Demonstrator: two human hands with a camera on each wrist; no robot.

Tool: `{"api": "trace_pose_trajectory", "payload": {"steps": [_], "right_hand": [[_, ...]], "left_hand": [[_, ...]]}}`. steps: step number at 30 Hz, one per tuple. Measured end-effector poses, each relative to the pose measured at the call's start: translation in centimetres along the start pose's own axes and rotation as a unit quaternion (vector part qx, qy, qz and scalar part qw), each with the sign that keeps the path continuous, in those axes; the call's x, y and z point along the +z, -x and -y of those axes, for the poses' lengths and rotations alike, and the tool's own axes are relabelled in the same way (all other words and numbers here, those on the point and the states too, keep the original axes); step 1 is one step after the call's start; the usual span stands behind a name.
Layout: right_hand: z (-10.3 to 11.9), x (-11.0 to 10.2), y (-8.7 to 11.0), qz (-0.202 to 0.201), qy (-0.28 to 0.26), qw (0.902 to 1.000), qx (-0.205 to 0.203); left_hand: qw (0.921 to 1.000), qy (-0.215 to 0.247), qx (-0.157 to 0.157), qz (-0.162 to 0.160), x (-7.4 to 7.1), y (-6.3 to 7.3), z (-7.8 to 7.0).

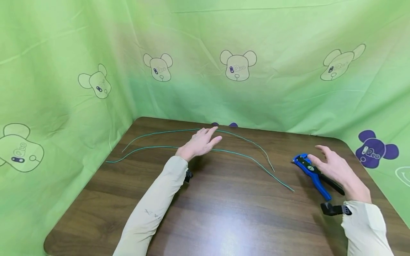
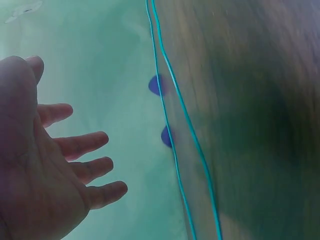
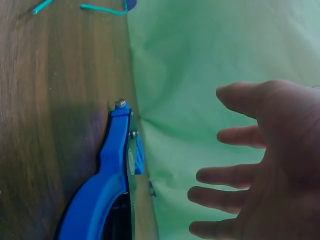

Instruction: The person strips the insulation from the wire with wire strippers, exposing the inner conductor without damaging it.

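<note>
Two thin teal wires, a far one (image 1: 163,132) and a near one (image 1: 150,147), lie in long curves across the brown tabletop. My left hand (image 1: 199,143) hovers over their middle with spread fingers, hiding part of both in the head view. Below it, the left wrist view shows the near wire (image 2: 190,125) and the far wire (image 2: 165,110), neither touched. To the right lies a blue and black wire stripper (image 1: 317,182). Above its black handle is my right hand (image 1: 336,169), fingers extended; the right wrist view shows a gap between palm and wire stripper (image 3: 112,150).
A green cloth (image 1: 198,89) with printed bear heads hangs behind the table (image 1: 198,209) and along both sides. The right ends of the wires point toward the wire stripper. Black straps with small cameras sit on both wrists.
</note>
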State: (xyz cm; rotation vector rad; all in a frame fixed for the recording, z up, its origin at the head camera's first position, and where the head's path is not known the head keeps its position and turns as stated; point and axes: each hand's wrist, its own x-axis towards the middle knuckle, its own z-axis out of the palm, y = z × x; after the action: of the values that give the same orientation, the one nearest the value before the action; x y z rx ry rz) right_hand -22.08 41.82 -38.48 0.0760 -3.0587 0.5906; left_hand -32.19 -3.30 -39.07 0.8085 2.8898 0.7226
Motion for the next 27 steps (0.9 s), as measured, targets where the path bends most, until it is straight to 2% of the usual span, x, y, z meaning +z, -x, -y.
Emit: {"api": "trace_pose_trajectory", "payload": {"steps": [13, 21, 27], "right_hand": [[-1.2, -0.1, -0.2, 0.073, 0.034, 0.9966, 0.019], [-2.1, 0.2, 0.1, 0.084, 0.042, 0.9954, 0.021], [-2.2, 0.4, 0.0, 0.084, 0.041, 0.9953, 0.024]], "left_hand": [[0.9995, 0.025, 0.019, -0.004, 2.2, -0.6, -2.5], [0.9986, 0.034, 0.04, -0.003, 3.5, -1.2, -5.3], [0.998, 0.033, 0.053, 0.0, 4.9, -1.5, -6.6]]}}
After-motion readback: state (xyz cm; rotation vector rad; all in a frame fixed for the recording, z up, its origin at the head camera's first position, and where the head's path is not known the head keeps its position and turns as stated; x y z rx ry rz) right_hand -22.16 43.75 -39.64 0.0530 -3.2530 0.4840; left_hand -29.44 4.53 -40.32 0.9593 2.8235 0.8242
